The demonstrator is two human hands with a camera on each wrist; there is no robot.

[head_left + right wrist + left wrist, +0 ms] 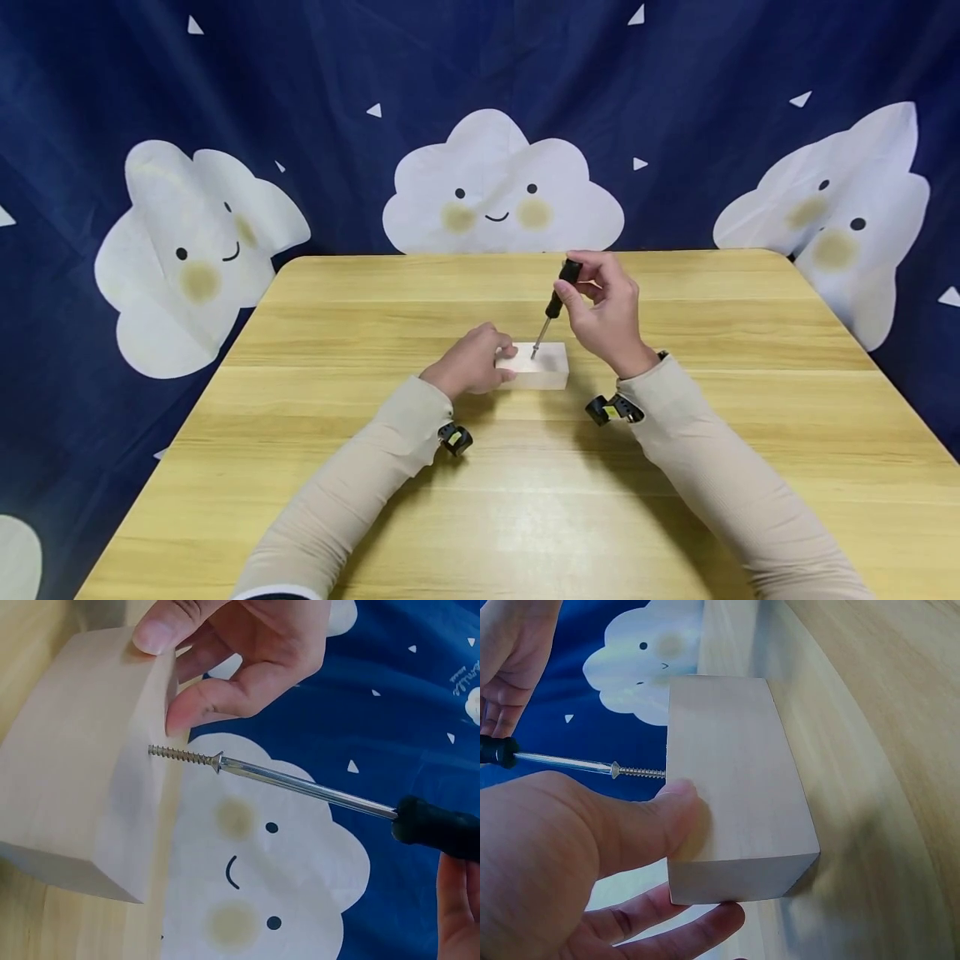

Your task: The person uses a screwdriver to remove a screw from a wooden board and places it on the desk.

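Note:
A pale wooden block [551, 379] lies on the table, its left end gripped between the thumb and fingers of my left hand [472, 360]. Above it, my right hand [609, 310] holds a screwdriver [556, 304] by its black handle, tilted with the handle up and to the right. The metal shaft [300, 786] meets the head of a screw [184, 756]. That screw's tip is at the block's top face, and most of its thread shows outside the wood. In the left wrist view, the left thumb [641, 829] presses the block's near side [735, 765].
The light wood-grain table [300, 467] carries the block. Behind it hangs a dark blue curtain [322, 67] with white clouds and triangles. Each wrist wears a small black camera, one on the left [454, 438] and one on the right [611, 409].

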